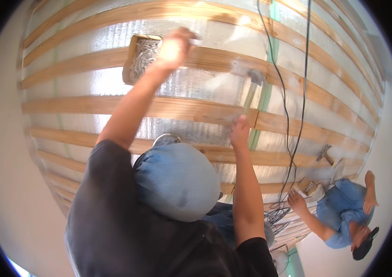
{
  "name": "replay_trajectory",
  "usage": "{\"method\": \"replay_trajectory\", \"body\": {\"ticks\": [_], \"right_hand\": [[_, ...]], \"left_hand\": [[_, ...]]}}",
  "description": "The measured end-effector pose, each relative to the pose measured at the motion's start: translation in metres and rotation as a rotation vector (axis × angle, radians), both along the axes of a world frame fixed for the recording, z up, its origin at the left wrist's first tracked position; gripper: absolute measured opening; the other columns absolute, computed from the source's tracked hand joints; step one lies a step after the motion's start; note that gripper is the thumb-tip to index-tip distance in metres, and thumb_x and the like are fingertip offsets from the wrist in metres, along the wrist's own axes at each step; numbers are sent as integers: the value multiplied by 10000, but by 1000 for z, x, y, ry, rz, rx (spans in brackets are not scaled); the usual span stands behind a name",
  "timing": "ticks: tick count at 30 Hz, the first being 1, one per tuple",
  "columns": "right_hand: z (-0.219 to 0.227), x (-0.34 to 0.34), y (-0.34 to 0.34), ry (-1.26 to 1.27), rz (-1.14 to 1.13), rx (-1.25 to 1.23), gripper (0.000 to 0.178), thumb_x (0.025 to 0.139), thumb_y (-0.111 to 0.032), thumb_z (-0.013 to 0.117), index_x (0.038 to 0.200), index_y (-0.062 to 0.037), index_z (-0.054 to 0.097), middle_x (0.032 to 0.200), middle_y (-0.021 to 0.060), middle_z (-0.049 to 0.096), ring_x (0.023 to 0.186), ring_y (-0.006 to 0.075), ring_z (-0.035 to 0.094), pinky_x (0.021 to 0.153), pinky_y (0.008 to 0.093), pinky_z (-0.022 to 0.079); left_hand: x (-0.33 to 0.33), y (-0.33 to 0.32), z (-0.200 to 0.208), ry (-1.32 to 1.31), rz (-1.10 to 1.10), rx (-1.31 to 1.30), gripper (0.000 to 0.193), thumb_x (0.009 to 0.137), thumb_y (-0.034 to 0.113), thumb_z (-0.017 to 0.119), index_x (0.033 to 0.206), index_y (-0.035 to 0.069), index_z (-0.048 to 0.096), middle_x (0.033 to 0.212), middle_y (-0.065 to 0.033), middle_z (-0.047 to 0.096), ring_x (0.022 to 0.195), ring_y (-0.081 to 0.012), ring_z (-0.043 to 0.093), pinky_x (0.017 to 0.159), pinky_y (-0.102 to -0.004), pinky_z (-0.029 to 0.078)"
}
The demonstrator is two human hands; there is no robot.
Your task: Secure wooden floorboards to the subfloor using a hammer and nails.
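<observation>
My left hand (176,48) is smeared by motion above a wooden batten, at the right edge of an open cardboard box (127,69). The box holds many slim, grey-white fixings (144,57) that look like nails or wall plugs. Its fingers are curled, and a small pale piece sticks out on their right; I cannot make out what it is. My right hand (240,131) is closed round the lower end of a hammer (250,96). The hammer's head points away from me, over silvery foil between two battens.
Rows of wooden battens (103,104) cross the foil-covered floor (113,81). Two black cables (305,92) run down on the right to a tangle (276,214). At the lower right a co-worker (343,207) sits near another hammer (325,154) and a small box (306,186).
</observation>
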State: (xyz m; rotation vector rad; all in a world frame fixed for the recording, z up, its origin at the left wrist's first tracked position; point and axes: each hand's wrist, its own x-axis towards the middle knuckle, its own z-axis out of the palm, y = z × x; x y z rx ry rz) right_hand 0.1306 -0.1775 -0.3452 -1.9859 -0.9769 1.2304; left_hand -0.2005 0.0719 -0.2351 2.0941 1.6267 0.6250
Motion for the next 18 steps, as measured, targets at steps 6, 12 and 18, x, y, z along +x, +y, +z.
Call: {"method": "replay_trajectory", "body": {"ticks": [6,12,18], "right_hand": [[-1,-48,14,-107,146,-28,585,1132,-460,353,1011,29,652,876,246,668,860,316,612,833,520,497],[49,-61,36,-82,-23,-6,561,1115,-447,415,976,60,614,881,309,663,845,451,640,808,529,503],[21,-43,21,-149,-33,195,528,1105,-437,431,1006,43,628,887,315,659,884,482,658,828,526,511]], "left_hand": [[-173,-42,-20,449,-11,-52,338,998,155,558,1314,102,666,1355,-190,662,1149,-403,676,958,-494,561],[-190,-15,-43,396,-107,-103,431,1105,348,434,1327,53,658,1388,-197,629,1309,-412,559,1069,-473,474],[-123,-2,-14,112,96,-298,403,1098,348,525,1305,21,637,1338,-184,657,1249,-357,632,1051,-451,502]]}}
